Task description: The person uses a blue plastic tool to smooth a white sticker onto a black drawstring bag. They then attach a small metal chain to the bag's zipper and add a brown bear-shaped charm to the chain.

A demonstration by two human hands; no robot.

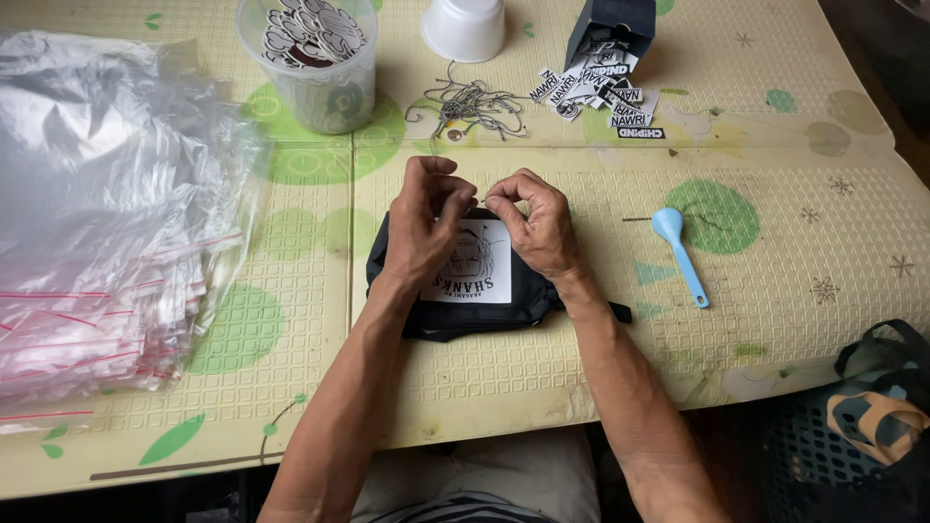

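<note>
Hands meet above a black pouch [455, 310] lying flat on the counter [775, 320], which is covered by a pale yellow mat with green spots. On the pouch is a white square patch [475, 266] with a dark drawing; no words from it are given. The left hand [421, 228] and the right hand [538, 228] are both curled, fingertips pinched together over the top edge of the patch, and between them sits something very small and thin, too small to name. Both hands are narrow, pinching, thumbs pressed to forefingers, and their heels rest on or just above the pouch.

Behind the hands lies a loose heap of thin metal ball chains [475, 105]. Left of that stands a clear plastic cup [320, 87] full of black-and-white tags. Beside it is a white cup [465, 27] turned upside down. Farther right, a dark box [610, 29] is tipped over, with small black-and-white labels [601, 92] spilled in front of it. A light blue plastic spoon [678, 252] lies to the right of the pouch, well apart. On the left side sits a thick stack of clear zip bags [97, 223] with red seal lines. A basket [852, 436] stands at the lower right, off the counter.
</note>
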